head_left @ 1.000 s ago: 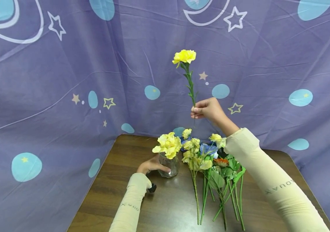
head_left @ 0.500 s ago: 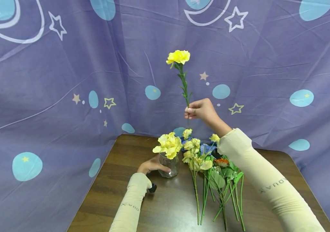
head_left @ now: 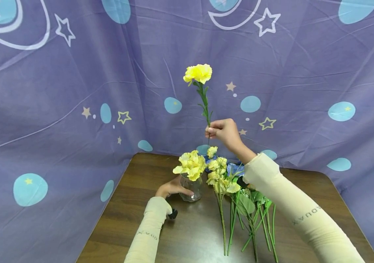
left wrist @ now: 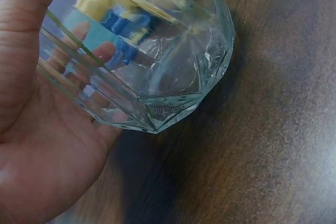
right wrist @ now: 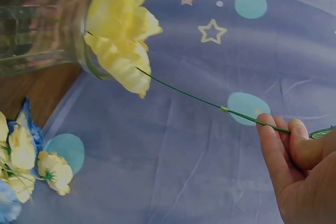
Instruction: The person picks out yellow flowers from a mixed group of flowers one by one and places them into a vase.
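Observation:
My left hand (head_left: 172, 187) is wrapped round a clear, faceted glass vase (head_left: 193, 191) standing on the table, its thumb at the front. A large yellow flower (head_left: 191, 164) fills the vase's mouth. Above and slightly right of it, my right hand (head_left: 227, 134) pinches the green stem of a yellow carnation (head_left: 198, 73) between thumb and fingertips, bloom upward. In the right wrist view, the thin lower stem (right wrist: 184, 93) runs from the fingers to the vase flower's petals (right wrist: 123, 51), where its end overlaps them. The left wrist view shows fingers (left wrist: 100, 53) through the glass.
Right of the vase lies a bunch of artificial flowers, with pale yellow blooms (head_left: 218, 175), blue petals (head_left: 235, 169) and green leaves (head_left: 246, 204); several stems point toward the table's front. The wooden table (head_left: 124, 197) meets a purple star-patterned curtain (head_left: 75, 146) behind and beside it.
My right hand has brought the carnation leftward and somewhat lower, toward the vase. The left hand and vase have stayed where they were.

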The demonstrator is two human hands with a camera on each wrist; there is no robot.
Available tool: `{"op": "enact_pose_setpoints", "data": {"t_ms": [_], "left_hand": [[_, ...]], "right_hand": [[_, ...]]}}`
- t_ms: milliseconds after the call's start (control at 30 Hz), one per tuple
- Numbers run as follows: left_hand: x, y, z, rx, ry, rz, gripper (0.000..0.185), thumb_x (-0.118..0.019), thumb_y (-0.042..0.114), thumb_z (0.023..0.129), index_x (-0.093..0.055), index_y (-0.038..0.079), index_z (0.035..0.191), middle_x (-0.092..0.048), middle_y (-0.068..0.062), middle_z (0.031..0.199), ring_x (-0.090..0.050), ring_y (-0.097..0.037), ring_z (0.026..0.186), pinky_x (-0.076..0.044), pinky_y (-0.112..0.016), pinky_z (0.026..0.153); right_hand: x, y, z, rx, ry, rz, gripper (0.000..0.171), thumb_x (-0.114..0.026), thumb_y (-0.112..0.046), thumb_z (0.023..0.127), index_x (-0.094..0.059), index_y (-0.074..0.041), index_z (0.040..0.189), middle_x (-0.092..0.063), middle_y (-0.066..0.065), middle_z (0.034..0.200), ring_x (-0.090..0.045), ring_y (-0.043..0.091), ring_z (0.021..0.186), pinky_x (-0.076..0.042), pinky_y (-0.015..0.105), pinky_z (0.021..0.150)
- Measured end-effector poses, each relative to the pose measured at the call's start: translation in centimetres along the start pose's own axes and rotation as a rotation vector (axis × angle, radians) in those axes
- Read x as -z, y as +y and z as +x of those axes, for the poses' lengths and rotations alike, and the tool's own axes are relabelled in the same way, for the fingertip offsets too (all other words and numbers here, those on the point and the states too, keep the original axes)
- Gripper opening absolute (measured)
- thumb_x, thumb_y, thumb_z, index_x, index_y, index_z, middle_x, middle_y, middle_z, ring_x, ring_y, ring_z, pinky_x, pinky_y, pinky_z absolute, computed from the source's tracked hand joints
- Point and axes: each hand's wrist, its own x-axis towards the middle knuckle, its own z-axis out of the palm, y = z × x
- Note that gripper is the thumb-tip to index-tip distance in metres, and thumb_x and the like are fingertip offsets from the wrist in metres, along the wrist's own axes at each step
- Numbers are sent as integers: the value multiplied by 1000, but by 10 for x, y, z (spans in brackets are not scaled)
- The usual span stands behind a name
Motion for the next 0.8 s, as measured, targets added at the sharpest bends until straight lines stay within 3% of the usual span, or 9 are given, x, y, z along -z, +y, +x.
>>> {"op": "enact_pose_setpoints", "data": {"t_ms": [167, 367, 600, 800], "left_hand": [[0, -1, 1, -9, -4, -9, 123, -92, 26, 75, -8, 11, 164, -22, -20, 167, -25, -40, 153, -25, -57, 124], [1, -1, 2, 0, -5, -16, 122, -92, 26, 74, -10, 9, 163, -25, -21, 166, -27, -40, 152, -27, -57, 123], [1, -2, 2, 56, 30, 8, 123, -91, 29, 75, -8, 4, 163, -22, -24, 166, -25, -43, 152, -29, -59, 122], [0, -4, 5, 38, 36, -6, 124, -91, 27, 75, -7, 5, 164, -19, -24, 167, -23, -42, 153, -26, -60, 122]], "right_hand": [[-6, 10, -9, 14, -12, 3, 17, -65, -5, 98, -76, 6, 105, -76, 24, 98, -77, 24, 84, -63, 29, 76], [-9, 19, -15, -2, -76, 17, 18, -63, -4, 100, -75, 7, 105, -76, 25, 99, -75, 38, 94, -63, 34, 81], [-10, 31, -19, -22, -152, 28, 18, -59, -9, 102, -73, 2, 103, -76, 23, 100, -74, 37, 96, -63, 35, 82], [-14, 41, -20, -14, -163, 75, 19, -59, -9, 103, -72, 4, 106, -74, 28, 102, -75, 37, 92, -63, 40, 82]]}}
